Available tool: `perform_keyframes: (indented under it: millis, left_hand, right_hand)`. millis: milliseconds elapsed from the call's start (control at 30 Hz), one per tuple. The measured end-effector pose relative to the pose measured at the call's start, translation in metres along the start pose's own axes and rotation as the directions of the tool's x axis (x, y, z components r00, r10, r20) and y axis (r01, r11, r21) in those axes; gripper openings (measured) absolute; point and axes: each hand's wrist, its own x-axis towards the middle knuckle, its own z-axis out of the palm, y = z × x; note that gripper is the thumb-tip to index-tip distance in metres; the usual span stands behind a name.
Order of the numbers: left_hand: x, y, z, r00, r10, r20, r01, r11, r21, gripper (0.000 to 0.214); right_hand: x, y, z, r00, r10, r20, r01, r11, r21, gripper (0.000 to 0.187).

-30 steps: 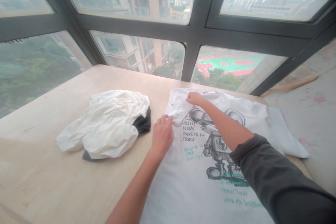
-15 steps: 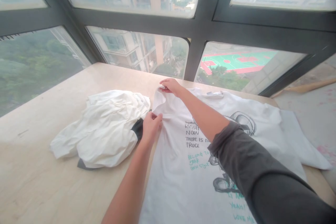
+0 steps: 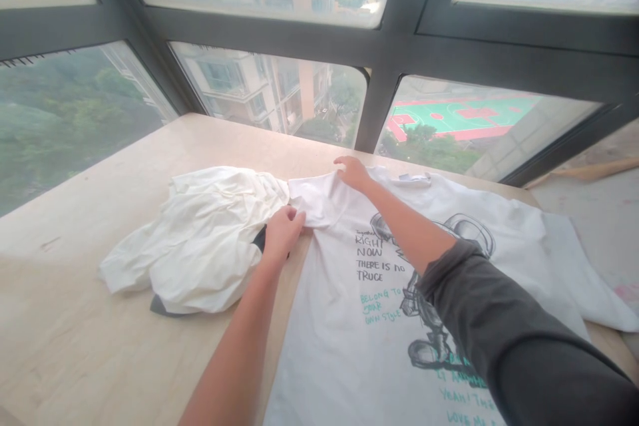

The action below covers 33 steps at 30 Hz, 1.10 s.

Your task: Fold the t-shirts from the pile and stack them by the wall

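Observation:
A white T-shirt (image 3: 329, 346) with black and green lettering and a dark drawing lies spread out, front side up. My left hand (image 3: 283, 233) is closed, its thumb and fingers pinching the lower corner of the shirt's left-side sleeve (image 3: 312, 196). That sleeve lies out flat toward the left. At the top edge near the shoulder is my right hand (image 3: 353, 173), fingers stretched out and holding nothing; its underside is against or just over the fabric. Close by on the left, a crumpled white garment (image 3: 200, 239) with dark parts touches or nearly touches the sleeve.
Both garments rest on a pale, stone-like window ledge (image 3: 64, 319). Dark window frames (image 3: 279, 36) rise along the back and left. Another pale cloth (image 3: 594, 266) sticks out past the shirt on the right.
The sleeve, earlier lifted and folded up in my right hand, now lies flattened to the left. My right hand has let go and moved right along the shoulder.

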Motion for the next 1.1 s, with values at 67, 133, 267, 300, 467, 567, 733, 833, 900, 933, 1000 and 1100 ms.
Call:
perform_keyframes:
  millis: [67,133,267,300,467,567,733,833,900,933,1000,1100]
  left_hand:
    - [-0.002,0.0,-0.004,1.0,-0.002,0.014,0.002,1.0,0.006,0.024]
    - [-0.004,-0.001,-0.008,1.0,-0.01,-0.006,0.01,1.0,0.026,0.022]
    - [-0.011,-0.008,-0.013,0.999,-0.016,-0.034,0.02,0.992,0.121,0.02]
    - [-0.013,-0.009,-0.013,1.0,-0.013,-0.025,0.017,0.99,0.141,0.02]
    - [-0.012,-0.011,-0.009,1.0,0.012,0.023,-0.016,0.985,0.171,0.026]
    - [-0.011,-0.01,-0.008,0.998,0.041,0.05,-0.048,0.986,0.162,0.027]
    - [-0.011,-0.012,-0.009,0.996,0.064,0.06,-0.074,0.981,0.18,0.025]
    - [-0.011,-0.013,-0.01,0.996,0.074,0.051,-0.083,0.975,0.205,0.023]
    - [-0.011,-0.011,-0.01,0.996,0.081,0.028,-0.085,0.972,0.219,0.024]
    - [-0.012,-0.009,-0.01,0.996,0.086,0.008,-0.086,0.97,0.227,0.025]
    - [-0.016,-0.002,-0.01,0.994,0.1,-0.047,-0.086,0.967,0.238,0.028]
    - [-0.029,0.016,-0.007,0.97,0.198,-0.139,-0.155,0.951,0.268,0.032]
  right_hand:
    - [-0.005,0.008,0.002,1.0,-0.014,0.013,0.014,0.998,-0.062,0.04]
    - [-0.009,0.013,0.006,1.0,-0.022,0.022,0.024,0.993,-0.115,0.039]
    - [-0.016,0.017,0.012,1.0,0.001,-0.016,-0.004,0.978,-0.208,0.037]
    - [-0.017,0.015,0.013,0.999,0.012,-0.032,-0.019,0.974,-0.226,0.038]
    - [-0.01,-0.016,0.015,0.997,-0.038,-0.064,0.02,0.962,-0.272,0.041]
    - [0.0,-0.048,0.021,0.992,-0.126,0.029,0.129,0.962,-0.241,0.039]
    - [0.014,-0.093,0.043,0.964,-0.182,0.192,0.219,0.957,-0.19,0.034]
    - [0.018,-0.106,0.049,0.95,-0.195,0.243,0.24,0.955,-0.172,0.029]
    - [0.021,-0.109,0.045,0.944,-0.212,0.252,0.255,0.955,-0.153,0.023]
    - [0.022,-0.11,0.04,0.942,-0.228,0.246,0.267,0.953,-0.139,0.021]
    - [0.022,-0.107,0.025,0.939,-0.269,0.215,0.297,0.949,-0.11,0.022]
    - [0.011,-0.094,-0.009,0.942,-0.329,0.061,0.323,0.941,0.098,0.027]
